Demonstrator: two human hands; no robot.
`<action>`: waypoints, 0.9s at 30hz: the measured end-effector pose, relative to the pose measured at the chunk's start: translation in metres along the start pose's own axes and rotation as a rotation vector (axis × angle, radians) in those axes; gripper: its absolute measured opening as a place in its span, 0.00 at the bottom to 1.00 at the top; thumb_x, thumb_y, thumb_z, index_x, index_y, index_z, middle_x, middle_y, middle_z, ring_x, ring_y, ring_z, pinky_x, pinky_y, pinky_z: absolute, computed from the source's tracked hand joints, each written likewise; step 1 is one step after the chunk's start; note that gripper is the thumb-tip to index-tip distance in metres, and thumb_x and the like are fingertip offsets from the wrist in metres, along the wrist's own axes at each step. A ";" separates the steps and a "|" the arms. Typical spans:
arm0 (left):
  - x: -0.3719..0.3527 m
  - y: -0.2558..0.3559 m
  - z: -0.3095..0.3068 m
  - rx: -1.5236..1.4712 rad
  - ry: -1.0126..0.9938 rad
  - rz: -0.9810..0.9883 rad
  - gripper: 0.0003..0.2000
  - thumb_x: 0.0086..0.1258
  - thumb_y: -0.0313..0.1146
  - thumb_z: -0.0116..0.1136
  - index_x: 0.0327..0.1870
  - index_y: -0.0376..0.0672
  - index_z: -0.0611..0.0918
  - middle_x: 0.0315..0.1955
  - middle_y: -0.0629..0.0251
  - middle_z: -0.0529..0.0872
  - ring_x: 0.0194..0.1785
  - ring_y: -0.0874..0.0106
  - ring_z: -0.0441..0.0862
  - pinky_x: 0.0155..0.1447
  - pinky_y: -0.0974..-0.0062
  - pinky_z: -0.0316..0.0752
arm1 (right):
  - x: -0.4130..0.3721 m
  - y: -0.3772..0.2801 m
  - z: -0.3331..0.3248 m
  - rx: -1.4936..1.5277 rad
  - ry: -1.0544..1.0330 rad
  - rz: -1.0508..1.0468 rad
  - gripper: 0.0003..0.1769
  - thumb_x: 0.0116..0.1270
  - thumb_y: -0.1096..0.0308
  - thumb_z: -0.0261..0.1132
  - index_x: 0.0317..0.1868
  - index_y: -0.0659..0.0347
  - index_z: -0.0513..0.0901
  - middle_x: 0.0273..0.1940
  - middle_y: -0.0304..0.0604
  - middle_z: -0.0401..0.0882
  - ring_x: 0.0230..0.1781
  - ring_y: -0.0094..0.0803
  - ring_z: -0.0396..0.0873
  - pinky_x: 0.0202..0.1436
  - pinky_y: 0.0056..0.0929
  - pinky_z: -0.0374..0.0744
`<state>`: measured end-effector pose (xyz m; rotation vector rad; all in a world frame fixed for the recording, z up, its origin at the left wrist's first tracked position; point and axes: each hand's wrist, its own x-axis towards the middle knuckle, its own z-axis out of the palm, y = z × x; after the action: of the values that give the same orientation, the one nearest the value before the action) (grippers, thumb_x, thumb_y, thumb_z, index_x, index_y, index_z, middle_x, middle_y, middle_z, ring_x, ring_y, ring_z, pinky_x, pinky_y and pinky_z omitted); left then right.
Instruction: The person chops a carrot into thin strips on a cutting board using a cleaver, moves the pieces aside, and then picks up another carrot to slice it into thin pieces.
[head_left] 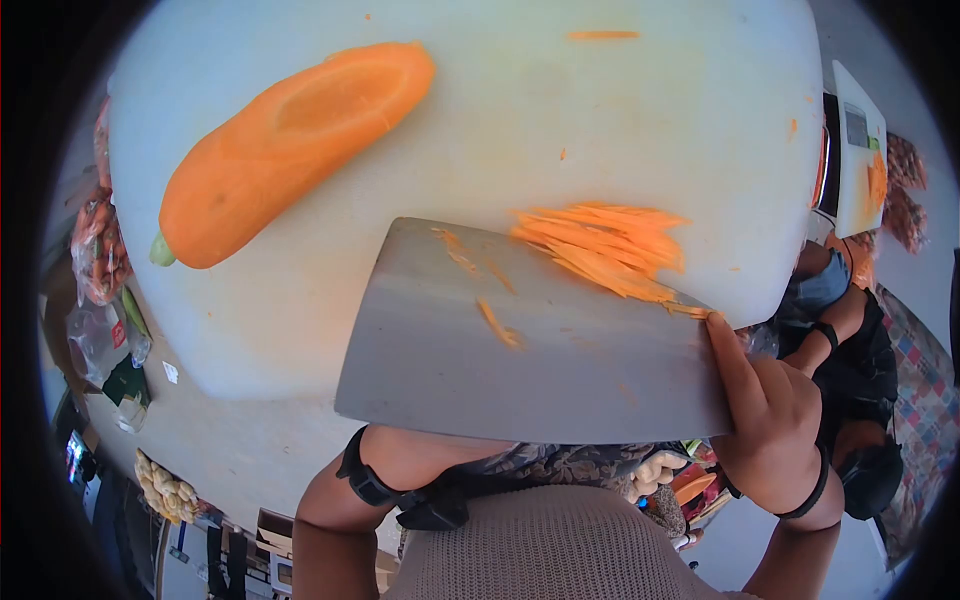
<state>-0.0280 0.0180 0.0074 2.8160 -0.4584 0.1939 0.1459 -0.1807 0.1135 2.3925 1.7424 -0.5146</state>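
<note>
A large peeled carrot with one flat cut face lies on the upper left of a white cutting board. A pile of thin carrot shreds sits near the board's middle right. My right hand grips a wide steel cleaver at its handle end, with the index finger along the blade's edge. The blade is held flat over the board, carrot strips stuck to it, its far edge at the shreds. My left hand is mostly hidden behind the blade; only the wrist with a black strap shows.
Bags of carrots and plastic wrappers lie left of the board. A white scale with carrot bits stands at the right edge. Another person in dark clothes is at the right. A knobbly pale root lies lower left.
</note>
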 end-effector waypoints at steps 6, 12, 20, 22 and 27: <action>0.013 0.009 0.010 -0.543 0.313 -0.457 0.09 0.60 0.29 0.65 0.42 0.46 0.86 0.39 0.65 0.87 0.42 0.64 0.84 0.45 0.68 0.80 | 0.030 0.000 0.007 0.031 0.016 -0.070 0.35 0.44 0.76 0.61 0.59 0.73 0.77 0.21 0.36 0.63 0.17 0.27 0.70 0.19 0.27 0.68; 0.014 0.008 0.012 -0.348 0.385 -0.411 0.09 0.61 0.30 0.65 0.42 0.46 0.86 0.40 0.64 0.87 0.42 0.64 0.85 0.46 0.68 0.80 | 0.025 -0.002 0.003 0.054 0.049 -0.070 0.36 0.42 0.76 0.62 0.59 0.71 0.77 0.22 0.37 0.65 0.17 0.29 0.70 0.20 0.27 0.69; -0.002 0.019 0.016 -0.659 0.211 -0.577 0.09 0.62 0.30 0.64 0.43 0.45 0.87 0.40 0.65 0.88 0.44 0.65 0.86 0.48 0.68 0.81 | -0.008 0.001 -0.005 0.131 0.051 0.020 0.38 0.38 0.79 0.63 0.59 0.68 0.78 0.21 0.37 0.63 0.17 0.31 0.68 0.23 0.32 0.71; -0.002 0.019 0.017 -0.588 0.218 -0.520 0.09 0.62 0.29 0.64 0.44 0.45 0.87 0.40 0.65 0.88 0.44 0.65 0.86 0.48 0.68 0.81 | -0.009 0.002 -0.006 0.126 0.034 0.022 0.38 0.38 0.79 0.63 0.59 0.68 0.79 0.21 0.37 0.63 0.18 0.32 0.68 0.24 0.33 0.71; 0.001 0.019 0.015 -0.484 0.254 -0.477 0.10 0.59 0.29 0.67 0.43 0.45 0.87 0.40 0.65 0.88 0.43 0.64 0.86 0.47 0.68 0.81 | -0.003 0.004 -0.005 0.137 0.007 0.020 0.36 0.40 0.78 0.63 0.58 0.69 0.79 0.21 0.38 0.63 0.18 0.32 0.69 0.23 0.31 0.70</action>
<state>-0.0318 -0.0038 -0.0017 2.2964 0.2046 0.2879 0.1495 -0.1827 0.1190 2.5034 1.7370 -0.6427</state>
